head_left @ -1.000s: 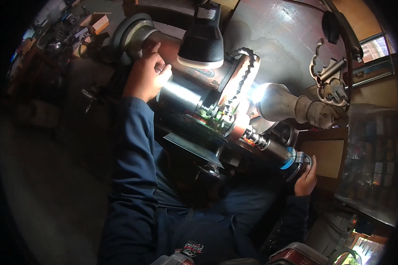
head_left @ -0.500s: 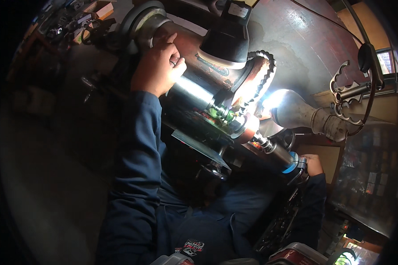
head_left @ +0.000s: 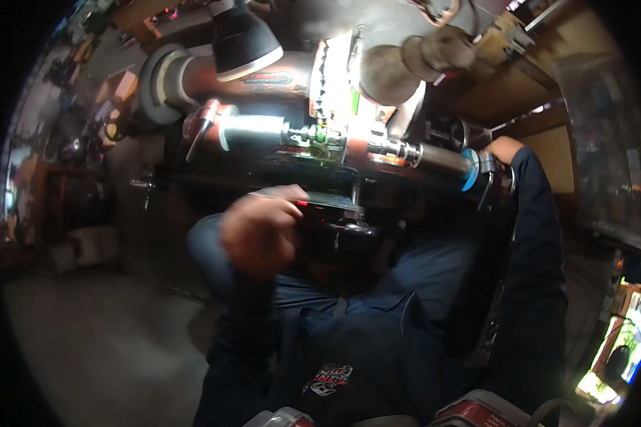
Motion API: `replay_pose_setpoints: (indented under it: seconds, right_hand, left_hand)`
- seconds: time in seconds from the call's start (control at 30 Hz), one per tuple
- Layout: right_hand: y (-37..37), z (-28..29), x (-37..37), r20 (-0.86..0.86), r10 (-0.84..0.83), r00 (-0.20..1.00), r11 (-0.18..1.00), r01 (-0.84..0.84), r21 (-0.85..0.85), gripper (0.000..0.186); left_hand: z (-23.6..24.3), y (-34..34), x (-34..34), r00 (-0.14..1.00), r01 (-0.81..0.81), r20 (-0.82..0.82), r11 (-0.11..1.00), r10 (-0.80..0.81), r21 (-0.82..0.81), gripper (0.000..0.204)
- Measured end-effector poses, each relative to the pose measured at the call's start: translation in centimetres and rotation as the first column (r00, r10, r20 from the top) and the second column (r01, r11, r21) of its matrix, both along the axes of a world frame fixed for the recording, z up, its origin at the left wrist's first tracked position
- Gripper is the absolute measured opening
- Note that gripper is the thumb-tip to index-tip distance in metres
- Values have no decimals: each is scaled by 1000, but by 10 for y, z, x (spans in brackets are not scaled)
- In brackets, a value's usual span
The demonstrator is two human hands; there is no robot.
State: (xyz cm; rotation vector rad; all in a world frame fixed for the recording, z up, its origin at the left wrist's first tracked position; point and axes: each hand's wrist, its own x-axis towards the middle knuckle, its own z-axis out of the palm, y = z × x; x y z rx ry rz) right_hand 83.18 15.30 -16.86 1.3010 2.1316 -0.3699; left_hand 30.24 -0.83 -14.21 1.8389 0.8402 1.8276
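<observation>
A metal machine [head_left: 285, 71] with a brightly lit shiny shaft [head_left: 253, 132] and a toothed wheel [head_left: 327, 78] fills the top of the view. My left hand [head_left: 260, 235] hangs blurred below the machine, near a flat metal plate [head_left: 313, 199]. Its fingers are curled and nothing shows in them. My right hand [head_left: 504, 148] reaches up to the shaft's right end, just past a blue ring [head_left: 470, 169], and wraps the end knob [head_left: 495, 181], which mostly hides it. A black lamp shade [head_left: 242, 43] hangs over the machine.
A cluttered workbench [head_left: 85, 85] lies at the upper left and grey floor [head_left: 100, 341] at the lower left. Wooden shelving [head_left: 541, 78] stands at the upper right. Red-and-grey gear [head_left: 477, 409] sits at the bottom edge.
My left hand has left the machine's upper left part and dropped down toward my chest. The view has tilted, so the machine now lies level. My right hand has stayed at the shaft's end.
</observation>
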Motion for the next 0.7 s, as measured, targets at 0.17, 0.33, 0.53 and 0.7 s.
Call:
replay_pose_setpoints:
  seconds: [0.17, 0.33, 0.53, 0.7]
  right_hand:
    - [-4, 17, -38, 0, -158, 987, 987, 158, -28, 21]
    - [0, -18, 14, -87, 0, 996, 998, 6, 64, 22]
    - [-10, 19, -34, -113, -194, 974, 981, 193, -27, 22]
    - [-7, 10, -28, -104, -244, 964, 970, 244, -13, 22]
  left_hand:
    - [-103, -61, 37, 812, -277, -557, 725, -175, -631, 58]
    - [-135, -9, 55, 696, -55, -372, 471, -614, -880, 78]
    - [-191, 13, 48, 694, 156, -18, 174, -720, -972, 86]
    - [-205, 16, 44, 713, 134, 100, -6, -694, -991, 89]
